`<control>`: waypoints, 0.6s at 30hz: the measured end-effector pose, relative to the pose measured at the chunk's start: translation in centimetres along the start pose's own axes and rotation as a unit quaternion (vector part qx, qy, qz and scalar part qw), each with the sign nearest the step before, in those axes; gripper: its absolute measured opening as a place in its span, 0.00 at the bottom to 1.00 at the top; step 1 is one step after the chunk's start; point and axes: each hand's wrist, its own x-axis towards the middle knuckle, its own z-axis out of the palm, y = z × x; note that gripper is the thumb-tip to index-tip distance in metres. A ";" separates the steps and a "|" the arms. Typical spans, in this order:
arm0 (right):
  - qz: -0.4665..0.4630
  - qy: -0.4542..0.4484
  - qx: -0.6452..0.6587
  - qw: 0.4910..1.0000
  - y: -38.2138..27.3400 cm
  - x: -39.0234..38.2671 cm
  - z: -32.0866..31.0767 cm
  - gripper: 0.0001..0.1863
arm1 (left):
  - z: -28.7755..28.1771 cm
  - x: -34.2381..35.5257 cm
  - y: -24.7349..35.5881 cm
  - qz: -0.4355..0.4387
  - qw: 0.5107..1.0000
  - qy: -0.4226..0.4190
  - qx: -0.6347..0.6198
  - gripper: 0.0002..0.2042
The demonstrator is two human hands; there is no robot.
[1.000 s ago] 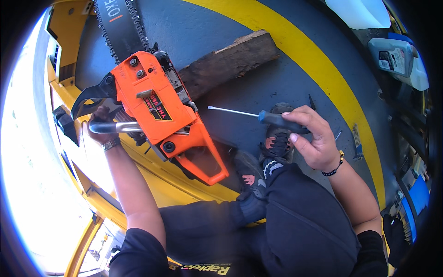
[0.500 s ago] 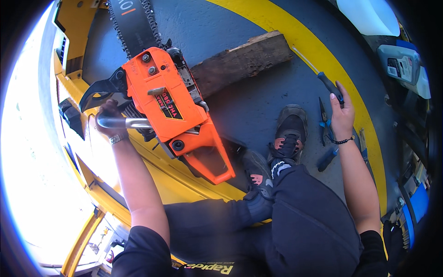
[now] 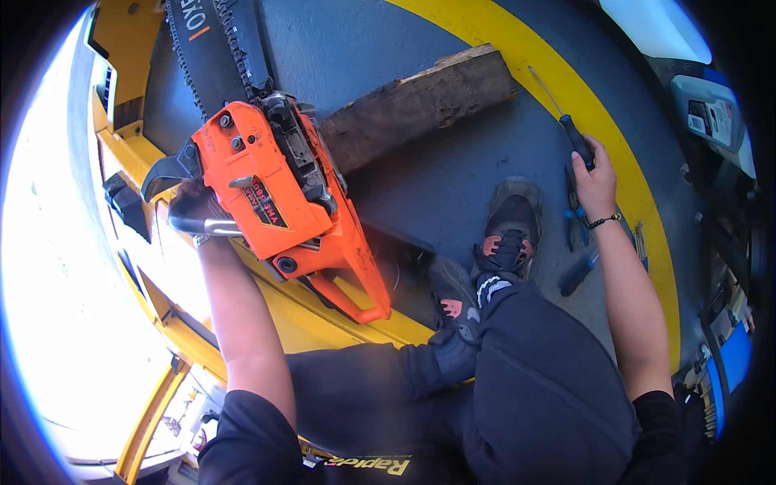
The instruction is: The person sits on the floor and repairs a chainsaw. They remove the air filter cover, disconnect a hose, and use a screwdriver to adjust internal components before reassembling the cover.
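An orange chainsaw [image 3: 267, 182] hangs at my left, its bar and chain [image 3: 206, 48] reaching toward the far edge of the view. My left hand [image 3: 194, 206] is closed round its front handle, partly hidden behind the handle and the black hand guard [image 3: 171, 168]. Inner parts of the saw show along its right side. In my right hand [image 3: 596, 174] is a screwdriver [image 3: 577, 139] with a dark handle, its long shaft pointing away to the far left, over the yellow floor stripe.
A rough wooden beam [image 3: 420, 105] lies on the grey floor beyond my shoes [image 3: 511, 230]. Pliers [image 3: 575, 214] and another screwdriver [image 3: 578, 273] lie near my right forearm. Plastic jugs [image 3: 711, 117] stand at the far right. A yellow metal frame [image 3: 323, 311] runs along my left.
The chainsaw has shifted left and rolled, so more of its right side shows. My right hand with the screwdriver has moved only slightly.
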 end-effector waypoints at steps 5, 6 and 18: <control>0.010 -0.012 -0.031 0.999 0.8 0.9 -0.5 0.23 | 0.9 0.0 2.9 -0.014 0.993 -0.007 -0.119 0.12; 0.005 -0.012 -0.049 0.999 0.7 1.0 -0.5 0.22 | 1.0 0.0 3.4 -0.016 0.990 -0.007 -0.138 0.12; -0.029 -0.037 -0.168 0.985 0.0 0.7 -0.1 0.22 | 0.4 0.3 8.1 -0.106 0.902 0.112 -0.402 0.17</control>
